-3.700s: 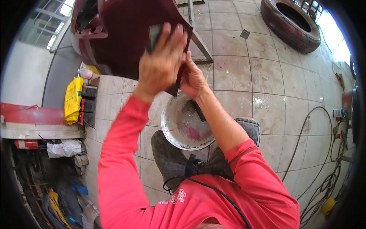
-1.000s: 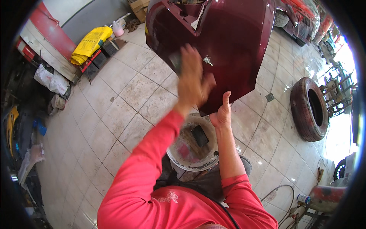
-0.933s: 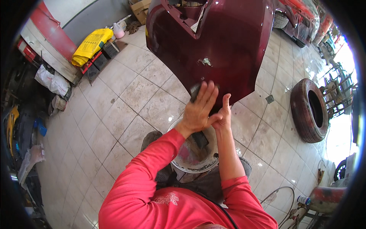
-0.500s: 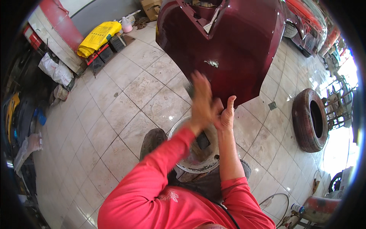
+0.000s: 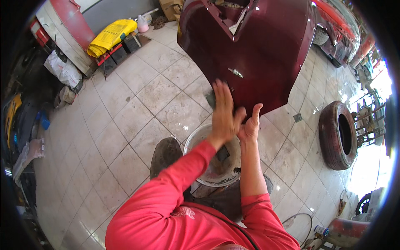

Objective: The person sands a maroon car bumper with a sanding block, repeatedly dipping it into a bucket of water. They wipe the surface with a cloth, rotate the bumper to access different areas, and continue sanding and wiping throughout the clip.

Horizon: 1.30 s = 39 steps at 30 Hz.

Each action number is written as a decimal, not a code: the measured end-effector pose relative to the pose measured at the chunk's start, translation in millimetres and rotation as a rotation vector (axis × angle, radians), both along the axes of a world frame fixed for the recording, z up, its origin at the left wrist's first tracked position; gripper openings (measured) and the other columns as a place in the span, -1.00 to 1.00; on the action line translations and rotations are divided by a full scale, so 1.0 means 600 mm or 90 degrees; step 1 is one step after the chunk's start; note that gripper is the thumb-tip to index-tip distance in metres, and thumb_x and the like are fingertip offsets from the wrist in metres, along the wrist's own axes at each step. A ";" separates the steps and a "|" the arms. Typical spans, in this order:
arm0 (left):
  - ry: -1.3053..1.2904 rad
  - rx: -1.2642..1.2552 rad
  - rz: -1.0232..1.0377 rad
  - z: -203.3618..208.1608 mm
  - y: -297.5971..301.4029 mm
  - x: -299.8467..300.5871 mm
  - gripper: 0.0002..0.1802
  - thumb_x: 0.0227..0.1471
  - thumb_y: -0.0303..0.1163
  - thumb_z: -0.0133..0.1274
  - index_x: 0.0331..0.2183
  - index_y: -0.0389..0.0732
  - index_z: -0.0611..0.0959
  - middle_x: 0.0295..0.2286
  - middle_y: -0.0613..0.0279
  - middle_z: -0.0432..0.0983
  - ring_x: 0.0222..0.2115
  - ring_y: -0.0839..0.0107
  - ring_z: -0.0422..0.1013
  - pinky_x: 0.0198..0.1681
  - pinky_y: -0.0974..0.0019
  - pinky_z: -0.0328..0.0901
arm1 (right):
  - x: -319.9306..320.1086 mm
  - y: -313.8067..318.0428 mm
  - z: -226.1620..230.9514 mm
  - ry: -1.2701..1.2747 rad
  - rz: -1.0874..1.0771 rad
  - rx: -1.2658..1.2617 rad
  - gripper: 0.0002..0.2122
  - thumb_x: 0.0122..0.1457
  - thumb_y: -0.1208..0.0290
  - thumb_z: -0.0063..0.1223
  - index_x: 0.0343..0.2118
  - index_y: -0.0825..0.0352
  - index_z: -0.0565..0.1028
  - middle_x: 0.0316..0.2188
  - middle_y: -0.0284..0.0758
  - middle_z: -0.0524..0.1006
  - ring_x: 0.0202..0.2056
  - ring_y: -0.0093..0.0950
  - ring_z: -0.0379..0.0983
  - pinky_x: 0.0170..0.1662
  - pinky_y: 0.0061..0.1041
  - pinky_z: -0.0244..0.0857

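Note:
A glossy dark red car body panel slants down in front of me, with a light scuffed mark near its lower middle. My left hand lies along the panel's lower left edge, fingers stretched out; whether anything lies under the palm is hidden. At the bottom edge my right hand grips the panel, thumb raised and the other fingers mostly hidden. Below both hands, between my legs, stands a round whitish tub with a worn rim. Inside it is a dark square piece.
A loose tyre stands to the right, near a metal frame. Far left, a yellow sack lies over dark boxes beside a pink bottle. A red car is at the far right. A hose curls on the tiled floor.
My left hand, blurred by motion before, now shows sharply and sits slightly to the right. The panel appears shifted a little rightward in view. My right hand keeps its hold.

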<state>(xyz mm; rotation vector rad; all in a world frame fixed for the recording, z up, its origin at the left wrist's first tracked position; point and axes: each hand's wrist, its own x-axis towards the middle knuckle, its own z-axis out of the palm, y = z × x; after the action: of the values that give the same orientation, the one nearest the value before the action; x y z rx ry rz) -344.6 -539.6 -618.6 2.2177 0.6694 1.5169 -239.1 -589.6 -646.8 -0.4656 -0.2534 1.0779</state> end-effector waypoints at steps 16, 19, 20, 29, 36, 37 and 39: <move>0.038 -0.038 -0.040 -0.083 -0.067 -0.013 0.00 0.40 -0.16 -0.01 0.47 -0.54 -0.16 0.46 -0.57 -0.35 0.50 -0.41 -0.33 0.55 -0.21 -0.34 | 0.003 0.000 -0.002 -0.098 -0.018 -0.056 -0.03 0.19 -0.35 0.24 0.43 0.36 0.25 0.38 -0.24 0.39 0.36 -0.21 0.34 0.47 -0.08 0.15; 0.042 -0.048 -0.019 -0.035 0.019 -0.021 -0.05 0.44 -0.14 -0.10 0.47 -0.53 -0.17 0.46 -0.54 -0.37 0.50 -0.38 -0.34 0.56 -0.18 -0.36 | -0.003 -0.005 0.010 -0.105 -0.070 -0.064 -0.02 0.18 -0.35 0.25 0.44 0.35 0.25 0.39 -0.24 0.38 0.36 -0.20 0.33 0.47 -0.07 0.14; -0.040 -0.079 0.015 -0.004 0.104 -0.011 -0.11 0.50 -0.12 -0.17 0.47 -0.53 -0.14 0.47 -0.52 -0.34 0.51 -0.34 -0.34 0.57 -0.12 -0.36 | -0.002 -0.007 0.018 -0.091 -0.063 -0.077 -0.02 0.18 -0.36 0.25 0.44 0.35 0.25 0.40 -0.24 0.37 0.36 -0.20 0.33 0.47 -0.07 0.14; -0.030 -0.054 0.133 0.029 0.143 0.008 -0.03 0.47 -0.01 -0.11 0.46 -0.55 -0.10 0.46 -0.55 -0.28 0.50 -0.37 -0.26 0.56 -0.13 -0.26 | 0.002 0.000 -0.002 -0.031 -0.030 -0.046 -0.03 0.18 -0.31 0.29 0.45 0.30 0.20 0.39 -0.27 0.36 0.37 -0.21 0.32 0.46 -0.05 0.16; 0.014 0.015 0.049 0.019 0.132 -0.021 -0.11 0.46 -0.16 -0.07 0.48 -0.44 -0.07 0.46 -0.52 -0.30 0.50 -0.38 -0.26 0.54 -0.22 -0.19 | 0.003 -0.004 -0.005 -0.043 -0.012 -0.066 -0.03 0.17 -0.32 0.28 0.46 0.27 0.20 0.38 -0.26 0.38 0.36 -0.21 0.33 0.45 -0.05 0.18; 0.050 0.225 0.169 0.038 0.242 -0.033 -0.30 0.49 -0.26 -0.12 0.43 -0.45 0.12 0.44 -0.53 -0.14 0.47 -0.39 -0.14 0.52 -0.20 -0.09 | -0.013 -0.005 0.007 -0.039 -0.008 -0.076 0.00 0.16 -0.38 0.24 0.46 0.30 0.22 0.38 -0.24 0.39 0.37 -0.19 0.33 0.47 -0.05 0.15; -0.002 0.094 0.162 0.082 0.379 -0.070 -0.38 0.53 -0.18 -0.23 0.37 -0.46 0.27 0.39 -0.54 0.03 0.44 -0.40 -0.03 0.52 -0.11 -0.03 | -0.042 -0.004 0.029 -0.046 -0.005 -0.091 0.02 0.15 -0.40 0.23 0.46 0.31 0.20 0.40 -0.22 0.37 0.38 -0.19 0.31 0.48 -0.05 0.14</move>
<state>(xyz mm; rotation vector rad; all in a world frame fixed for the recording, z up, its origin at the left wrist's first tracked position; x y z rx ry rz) -386.9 -312.2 -569.5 2.3080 0.8928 1.7426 -264.0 -592.2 -629.6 -0.6335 -0.2395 1.0761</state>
